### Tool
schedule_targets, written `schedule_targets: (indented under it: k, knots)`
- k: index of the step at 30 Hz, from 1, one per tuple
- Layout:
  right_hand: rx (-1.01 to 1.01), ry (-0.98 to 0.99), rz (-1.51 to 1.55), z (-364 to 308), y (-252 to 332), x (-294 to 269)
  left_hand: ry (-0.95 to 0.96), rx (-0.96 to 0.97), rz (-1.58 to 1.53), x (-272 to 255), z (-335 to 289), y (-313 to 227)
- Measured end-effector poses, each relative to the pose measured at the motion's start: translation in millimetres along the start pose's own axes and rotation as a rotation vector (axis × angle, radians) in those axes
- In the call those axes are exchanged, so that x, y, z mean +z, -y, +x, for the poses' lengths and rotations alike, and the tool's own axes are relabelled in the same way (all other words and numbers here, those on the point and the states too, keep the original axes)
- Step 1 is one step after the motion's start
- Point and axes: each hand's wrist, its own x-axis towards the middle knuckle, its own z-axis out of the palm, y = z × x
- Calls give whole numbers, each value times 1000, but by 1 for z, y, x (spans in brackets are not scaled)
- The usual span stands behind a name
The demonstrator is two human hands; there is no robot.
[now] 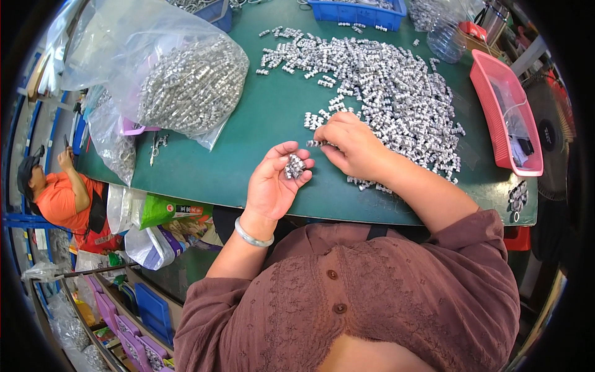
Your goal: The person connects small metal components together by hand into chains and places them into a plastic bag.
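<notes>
My left hand, palm up with its fingers curled, cradles a small cluster of silvery metal fittings. Just to the right, my right hand pinches a short ribbed metal fitting between thumb and fingertips. The two hands are close but apart, over the near part of the green table. A wide pile of the same small fittings spreads beyond and beside my right hand. A few loose fittings lie just past its fingertips.
A clear plastic bag full of metal rings stands at the left. Blue trays, one a blue bin, sit at the far edge. A pink basket and clear plastic jar are at right. Another person in orange is beyond the table's left.
</notes>
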Motion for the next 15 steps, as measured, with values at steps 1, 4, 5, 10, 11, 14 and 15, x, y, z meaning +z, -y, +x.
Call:
schedule_targets:
  k: [1,4,5,10,11,14,15]
  knots:
    - [-36,-12,71,1,3,0,-13,15,66,1,0,1]
    - [-86,-12,164,3,9,1,-17,47,203,0,1,7]
    - [-101,-1,185,4,10,1,-6,64,273,0,3,9]
    - [-4,42,-203,1,8,-11,-17,62,213,-3,5,10]
    - [88,90,-480,-2,8,-12,-12,53,203,-2,5,9]
    - [109,119,-438,-4,7,-8,10,30,158,-5,5,9]
    - [87,139,-420,-3,7,-8,26,17,124,-6,5,9]
